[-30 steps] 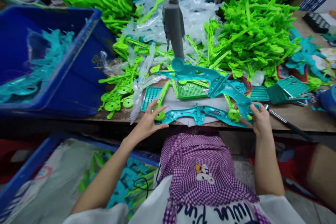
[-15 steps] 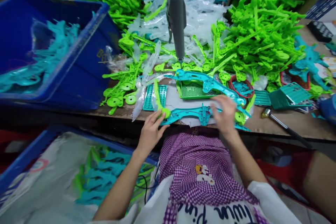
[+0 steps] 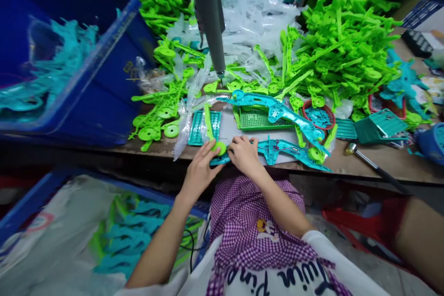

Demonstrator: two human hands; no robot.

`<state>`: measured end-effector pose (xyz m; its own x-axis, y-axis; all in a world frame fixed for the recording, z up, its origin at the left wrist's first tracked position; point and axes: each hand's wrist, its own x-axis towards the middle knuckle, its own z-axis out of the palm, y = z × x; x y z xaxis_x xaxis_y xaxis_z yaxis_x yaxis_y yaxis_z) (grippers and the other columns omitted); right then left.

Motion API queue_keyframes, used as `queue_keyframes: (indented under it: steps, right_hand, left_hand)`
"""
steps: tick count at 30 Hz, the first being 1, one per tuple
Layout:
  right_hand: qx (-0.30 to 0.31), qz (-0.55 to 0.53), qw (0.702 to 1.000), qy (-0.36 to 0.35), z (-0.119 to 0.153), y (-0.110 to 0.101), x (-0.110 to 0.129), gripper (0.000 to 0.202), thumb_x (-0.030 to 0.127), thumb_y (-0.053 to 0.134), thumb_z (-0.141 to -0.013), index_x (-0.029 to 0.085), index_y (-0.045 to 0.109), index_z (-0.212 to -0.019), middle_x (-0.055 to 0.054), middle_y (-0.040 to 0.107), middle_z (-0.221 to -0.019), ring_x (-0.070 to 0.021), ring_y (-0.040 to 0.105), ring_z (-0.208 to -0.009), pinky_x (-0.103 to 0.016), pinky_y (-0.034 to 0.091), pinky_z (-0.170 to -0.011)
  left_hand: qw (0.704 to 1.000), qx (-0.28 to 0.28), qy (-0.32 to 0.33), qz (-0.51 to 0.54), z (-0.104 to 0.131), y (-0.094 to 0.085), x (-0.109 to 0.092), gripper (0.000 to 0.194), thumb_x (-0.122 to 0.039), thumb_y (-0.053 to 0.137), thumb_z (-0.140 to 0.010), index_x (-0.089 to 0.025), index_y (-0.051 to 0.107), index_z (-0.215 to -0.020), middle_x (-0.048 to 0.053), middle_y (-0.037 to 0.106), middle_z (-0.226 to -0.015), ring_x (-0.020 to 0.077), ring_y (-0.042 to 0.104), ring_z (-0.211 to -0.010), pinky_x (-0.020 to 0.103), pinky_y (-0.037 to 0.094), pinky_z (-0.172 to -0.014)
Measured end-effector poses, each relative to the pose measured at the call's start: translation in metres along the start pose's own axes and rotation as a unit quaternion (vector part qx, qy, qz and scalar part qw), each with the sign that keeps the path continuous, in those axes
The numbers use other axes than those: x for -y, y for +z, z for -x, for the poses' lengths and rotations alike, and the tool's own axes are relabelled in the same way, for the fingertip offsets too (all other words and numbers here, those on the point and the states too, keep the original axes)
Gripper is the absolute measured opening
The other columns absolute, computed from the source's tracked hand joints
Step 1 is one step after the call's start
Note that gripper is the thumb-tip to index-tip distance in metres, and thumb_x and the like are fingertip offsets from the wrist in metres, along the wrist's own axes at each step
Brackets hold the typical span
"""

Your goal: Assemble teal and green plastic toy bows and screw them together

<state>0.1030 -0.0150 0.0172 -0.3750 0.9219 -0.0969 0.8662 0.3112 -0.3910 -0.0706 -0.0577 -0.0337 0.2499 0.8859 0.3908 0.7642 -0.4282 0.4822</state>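
A bow-shaped turquoise plastic part (image 3: 272, 149) lies along the front edge of the bench. At its left end sits a green arm with a round disc (image 3: 219, 148). My left hand (image 3: 199, 169) is closed on that end, fingertips at the disc and thumb along the turquoise edge. Just to the right, my right hand (image 3: 245, 156) bends over the same part with its fingers curled together; what lies under the fingertips is hidden. A second turquoise bow-shaped part (image 3: 256, 98) lies behind. Above hangs a grey electric screwdriver (image 3: 212, 23), its bit pointing down, apart from both hands.
A blue crate (image 3: 104, 69) with turquoise parts stands left. Green parts (image 3: 340, 51) heap up at the back right. Near the middle are a green basket (image 3: 265, 120), a teal tray (image 3: 196, 132) and a red basket (image 3: 326, 126). A hammer (image 3: 373, 164) lies right.
My right hand has moved left along the turquoise part to beside my left hand. The hanging screwdriver has swung left. My left hand stays at the disc.
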Motion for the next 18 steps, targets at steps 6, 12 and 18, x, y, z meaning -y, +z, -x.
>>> queue_keyframes:
  steps: [6, 12, 18]
  right_hand:
    - [-0.022, -0.037, 0.999, 0.015, 0.001, 0.010, -0.002, 0.015, 0.025, 0.056, -0.092, 0.019, 0.068, -0.099, -0.009, 0.065, -0.111, -0.0271, 0.052, -0.110, -0.043, 0.038, -0.091]
    - [-0.221, -0.136, 0.965, -0.038, 0.037, -0.025, -0.053, 0.028, 0.039, 0.046, -0.099, 0.023, 0.064, -0.111, -0.009, 0.063, -0.116, -0.0220, 0.056, -0.115, -0.041, 0.042, -0.100]
    - [-0.311, -0.008, 0.948, 0.062, 0.059, -0.092, -0.156, 0.045, 0.054, 0.049, -0.093, 0.022, 0.063, -0.121, -0.014, 0.061, -0.124, -0.0303, 0.056, -0.120, -0.051, 0.043, -0.102]
  left_hand:
    - [1.000, -0.009, 0.003, -0.012, -0.001, 0.002, 0.001, 0.037, -0.021, 0.068, -0.082, -0.021, 0.059, -0.118, 0.012, 0.057, -0.138, 0.0291, 0.051, -0.130, 0.049, 0.047, -0.107]
    - [1.000, 0.002, 0.009, -0.011, -0.003, 0.001, 0.002, 0.034, -0.026, 0.067, -0.085, -0.022, 0.059, -0.117, 0.012, 0.056, -0.138, 0.0292, 0.052, -0.128, 0.049, 0.047, -0.106]
    - [0.999, 0.044, 0.001, -0.015, -0.003, -0.012, 0.011, 0.048, -0.046, 0.072, -0.080, -0.024, 0.060, -0.120, 0.014, 0.052, -0.139, 0.0340, 0.053, -0.126, 0.051, 0.047, -0.104]
